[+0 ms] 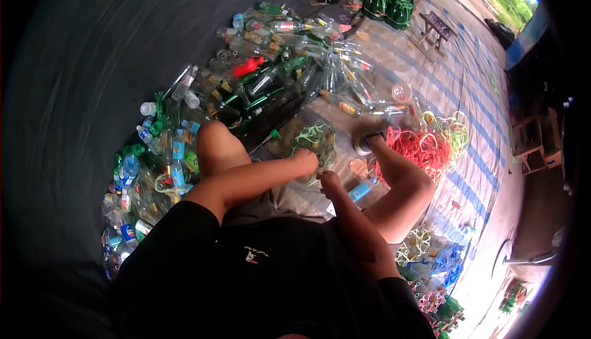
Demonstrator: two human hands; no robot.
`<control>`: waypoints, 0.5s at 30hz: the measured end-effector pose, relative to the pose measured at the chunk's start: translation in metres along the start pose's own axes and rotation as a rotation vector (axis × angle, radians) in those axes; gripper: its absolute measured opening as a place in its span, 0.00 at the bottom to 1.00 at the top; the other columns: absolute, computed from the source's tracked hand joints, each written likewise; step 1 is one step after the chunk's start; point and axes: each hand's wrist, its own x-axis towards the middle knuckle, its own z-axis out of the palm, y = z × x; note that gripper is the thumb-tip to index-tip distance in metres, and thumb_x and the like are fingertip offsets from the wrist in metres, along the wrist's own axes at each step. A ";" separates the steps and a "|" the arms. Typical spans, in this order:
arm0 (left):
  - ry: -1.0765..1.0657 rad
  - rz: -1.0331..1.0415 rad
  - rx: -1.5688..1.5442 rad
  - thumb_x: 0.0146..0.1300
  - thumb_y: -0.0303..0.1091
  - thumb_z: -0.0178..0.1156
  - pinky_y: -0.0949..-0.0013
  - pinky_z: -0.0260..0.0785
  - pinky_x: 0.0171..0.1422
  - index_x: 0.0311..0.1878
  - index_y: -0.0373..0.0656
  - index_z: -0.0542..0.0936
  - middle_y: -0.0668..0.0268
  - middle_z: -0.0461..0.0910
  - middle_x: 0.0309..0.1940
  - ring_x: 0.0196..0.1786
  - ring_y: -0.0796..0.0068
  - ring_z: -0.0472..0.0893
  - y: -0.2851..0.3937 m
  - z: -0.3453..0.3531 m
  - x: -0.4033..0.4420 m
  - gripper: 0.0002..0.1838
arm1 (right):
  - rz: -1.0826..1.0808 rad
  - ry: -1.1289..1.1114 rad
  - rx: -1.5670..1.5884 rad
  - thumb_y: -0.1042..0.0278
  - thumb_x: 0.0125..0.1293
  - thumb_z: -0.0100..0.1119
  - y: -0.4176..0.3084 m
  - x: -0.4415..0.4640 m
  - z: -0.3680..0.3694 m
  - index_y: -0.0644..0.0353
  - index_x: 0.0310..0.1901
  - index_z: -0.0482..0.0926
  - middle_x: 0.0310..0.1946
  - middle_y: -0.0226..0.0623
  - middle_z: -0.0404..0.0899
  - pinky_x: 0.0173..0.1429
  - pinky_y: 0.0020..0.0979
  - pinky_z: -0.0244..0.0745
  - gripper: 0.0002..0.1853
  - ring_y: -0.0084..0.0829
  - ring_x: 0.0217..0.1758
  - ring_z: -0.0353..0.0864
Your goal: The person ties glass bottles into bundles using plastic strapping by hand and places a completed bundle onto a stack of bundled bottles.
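A bundle of clear glass bottles (329,145) stands on the ground between my legs, with pale green string (311,133) looped over and around it. My left hand (305,161) is closed at the near side of this bundle; whatever lies in its fingers is too small to make out. Just to the right and nearer my body, my right hand (330,182) is also closed, its fingertips close to the bundle's near edge. Any string between the two hands cannot be made out clearly.
Loose glass bottles (295,43) pile up ahead; plastic bottles (178,148) lie at left. Red string (418,151) is heaped beyond my right leg. A blue-labelled bottle (360,191) lies near my right hand. Tied green bottles (397,9) and a small stool (437,28) stand farther back.
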 end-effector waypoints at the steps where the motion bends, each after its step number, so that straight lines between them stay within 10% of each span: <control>1: -0.074 -0.016 -0.044 0.57 0.35 0.61 0.59 0.78 0.52 0.46 0.45 0.86 0.60 0.86 0.45 0.49 0.59 0.85 -0.002 -0.003 -0.001 0.14 | -0.023 -0.017 0.022 0.60 0.57 0.59 -0.004 -0.001 -0.002 0.65 0.35 0.81 0.27 0.44 0.76 0.31 0.40 0.75 0.14 0.39 0.31 0.78; 3: -0.085 -0.052 -0.043 0.55 0.36 0.64 0.59 0.78 0.52 0.46 0.47 0.87 0.61 0.86 0.46 0.51 0.60 0.85 -0.003 -0.006 -0.006 0.15 | -0.047 -0.038 0.045 0.61 0.57 0.60 -0.014 -0.001 -0.003 0.65 0.36 0.80 0.27 0.43 0.75 0.28 0.39 0.74 0.14 0.37 0.30 0.77; 5: -0.096 -0.083 -0.041 0.54 0.36 0.67 0.60 0.77 0.52 0.46 0.48 0.87 0.63 0.85 0.47 0.52 0.61 0.84 -0.008 -0.004 -0.006 0.15 | 0.504 -0.003 0.418 0.59 0.61 0.63 -0.035 -0.001 -0.001 0.61 0.42 0.79 0.31 0.34 0.73 0.32 0.33 0.74 0.15 0.32 0.30 0.74; 15: -0.179 0.068 -0.210 0.53 0.35 0.62 0.54 0.75 0.44 0.36 0.41 0.86 0.55 0.85 0.33 0.41 0.53 0.84 -0.059 -0.011 -0.013 0.10 | 0.322 0.035 0.319 0.60 0.59 0.61 -0.049 -0.003 0.008 0.65 0.32 0.81 0.18 0.30 0.72 0.26 0.32 0.65 0.14 0.26 0.19 0.70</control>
